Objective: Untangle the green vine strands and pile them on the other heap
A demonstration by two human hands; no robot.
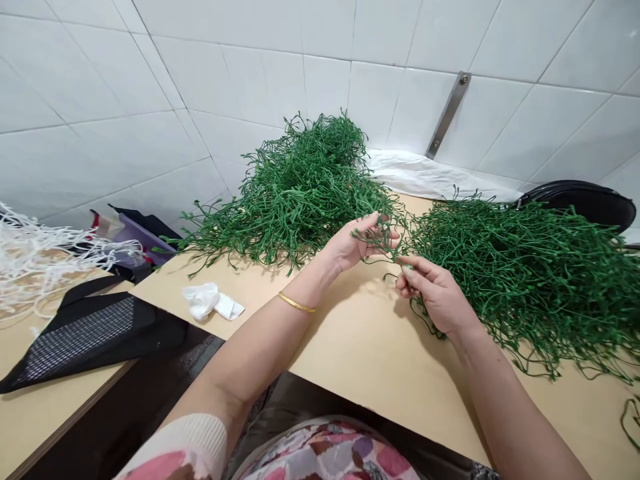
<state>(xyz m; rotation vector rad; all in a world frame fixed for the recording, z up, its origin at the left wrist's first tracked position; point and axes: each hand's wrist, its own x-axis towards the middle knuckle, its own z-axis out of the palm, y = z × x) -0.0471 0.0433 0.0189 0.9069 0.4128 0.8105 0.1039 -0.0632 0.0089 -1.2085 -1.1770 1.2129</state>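
Note:
Thin green cords with small knobbed ends lie in two heaps on the table. One cord heap [310,187] rises at the back against the wall, and another cord heap [525,273] spreads at the right. Between them, my left hand [361,241] is palm up, its fingers loosely curled round a few green cords that cross the palm. Just to its right, my right hand [430,290] pinches a green cord between thumb and forefinger, a pale green bit showing at the thumb tip. A few strands hang below the right hand's fingers.
Crumpled white tissue [207,301] lies on the wooden table [345,333] at left. A second table holds white cords [55,260] and a black mesh-panelled item [95,333]. A black case [580,200] and white plastic sheeting [430,173] sit by the tiled wall, below a metal bracket [449,115].

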